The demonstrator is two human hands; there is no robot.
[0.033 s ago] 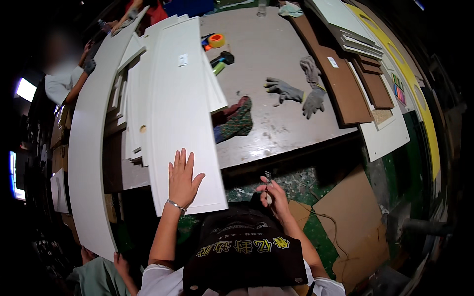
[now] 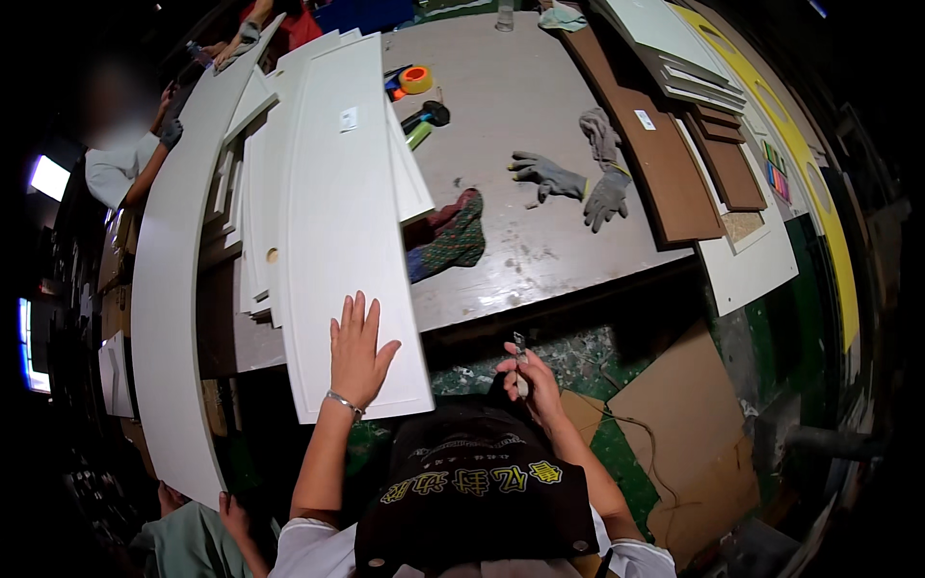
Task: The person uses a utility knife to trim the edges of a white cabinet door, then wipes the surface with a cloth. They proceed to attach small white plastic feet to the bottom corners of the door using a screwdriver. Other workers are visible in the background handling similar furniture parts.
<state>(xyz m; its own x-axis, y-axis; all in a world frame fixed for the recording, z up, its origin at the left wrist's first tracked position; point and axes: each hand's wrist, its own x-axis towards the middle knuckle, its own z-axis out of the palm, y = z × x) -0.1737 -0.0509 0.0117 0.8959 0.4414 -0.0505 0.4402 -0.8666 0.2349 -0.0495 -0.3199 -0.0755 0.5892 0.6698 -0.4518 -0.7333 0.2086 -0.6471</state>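
Observation:
A long white panel (image 2: 352,207) with a small label lies on a stack of white boards and juts past the table's near edge. My left hand (image 2: 358,354) rests flat on its near end, fingers spread. Right of the panel, beyond the table edge, my right hand (image 2: 536,383) is closed around a small slim tool (image 2: 521,380) with a pale handle and metallic tip. Its exact kind is hard to make out. Dark patterned cloths (image 2: 451,241) lie on the table beside the panel.
Grey work gloves (image 2: 551,175) and an orange tape roll (image 2: 415,79) lie on the table (image 2: 511,96). Brown boards (image 2: 641,144) stand over its right side. At left, people hold a long white board (image 2: 173,250). Flattened cardboard (image 2: 684,405) lies on the green floor.
The panel, table and things on it appear slightly further left in the picture. Both hands keep almost the same place and pose.

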